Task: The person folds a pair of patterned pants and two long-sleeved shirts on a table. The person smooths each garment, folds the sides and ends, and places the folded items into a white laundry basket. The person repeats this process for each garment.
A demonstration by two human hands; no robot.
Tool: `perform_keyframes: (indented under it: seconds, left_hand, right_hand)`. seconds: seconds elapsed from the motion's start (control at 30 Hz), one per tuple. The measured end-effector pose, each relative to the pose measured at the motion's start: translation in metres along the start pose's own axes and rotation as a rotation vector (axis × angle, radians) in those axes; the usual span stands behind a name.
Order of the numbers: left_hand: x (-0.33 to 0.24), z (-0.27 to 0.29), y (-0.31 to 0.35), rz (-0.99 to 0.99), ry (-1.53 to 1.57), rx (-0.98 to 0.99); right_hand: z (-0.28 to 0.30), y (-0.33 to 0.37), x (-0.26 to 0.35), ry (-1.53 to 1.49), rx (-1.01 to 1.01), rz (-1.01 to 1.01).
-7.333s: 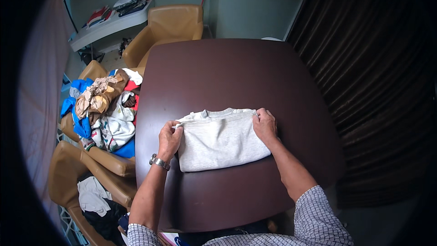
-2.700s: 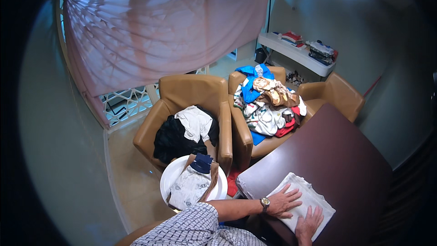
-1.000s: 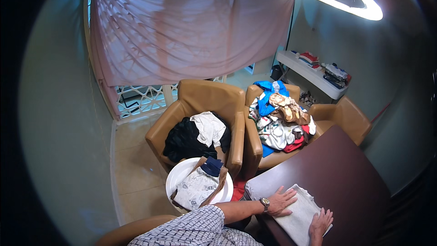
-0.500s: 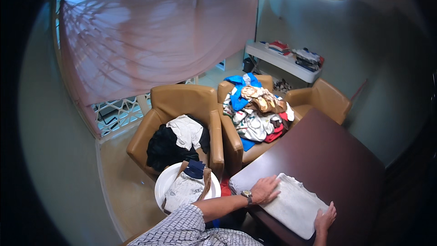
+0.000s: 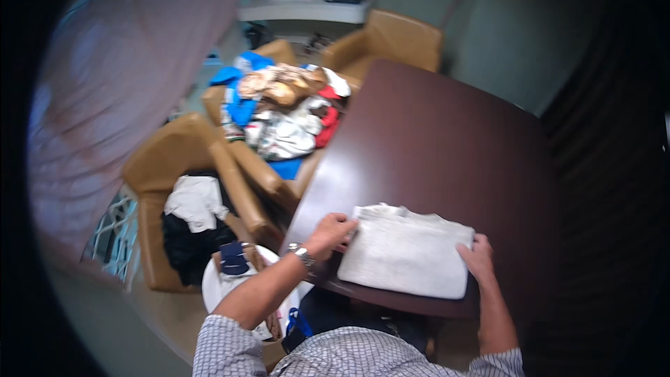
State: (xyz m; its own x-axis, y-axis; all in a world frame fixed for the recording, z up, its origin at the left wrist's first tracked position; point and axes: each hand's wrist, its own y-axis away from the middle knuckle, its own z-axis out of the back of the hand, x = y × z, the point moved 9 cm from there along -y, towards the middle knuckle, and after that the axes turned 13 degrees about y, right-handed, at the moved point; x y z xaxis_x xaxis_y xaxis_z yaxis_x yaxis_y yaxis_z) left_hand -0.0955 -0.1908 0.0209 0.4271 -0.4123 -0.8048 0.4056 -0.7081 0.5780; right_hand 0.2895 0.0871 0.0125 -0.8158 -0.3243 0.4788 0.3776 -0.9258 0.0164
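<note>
Three armchairs (image 5: 398, 36) border the table (image 5: 447, 146), bare beyond the near-edge garment (image 5: 408, 255) that left hand (image 5: 328, 235) and right hand (image 5: 479, 257) grasp.

PLACE: office-like meeting room | SHOWN BY — big dark table (image 5: 433, 132), tan armchairs (image 5: 403, 36), white side table (image 5: 301, 12)

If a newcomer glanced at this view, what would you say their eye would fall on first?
Probably the pale folded garment near the front edge of the dark table, between the left hand and the right hand. Next might come the colourful heap of clothes on a tan chair along the table's left side.
</note>
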Motion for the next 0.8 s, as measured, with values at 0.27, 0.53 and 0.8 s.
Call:
perform_keyframes:
  seconds: [0.27, 0.53, 0.8]
  left_hand:
    - [0.002, -0.031, -0.005, 0.162, 0.056, 0.101]
    - [-0.026, -0.055, 0.022, -0.259, -0.183, 0.245]
    - [0.046, -0.066, 0.017, -0.041, 0.285, 0.388]
  right_hand:
    - [0.008, 0.022, 0.020, -0.324, 0.305, -0.223]
    - [0.034, 0.034, 0.052, -0.062, 0.088, -0.009]
    - [0.021, 0.071, 0.051, -0.173, 0.082, -0.091]
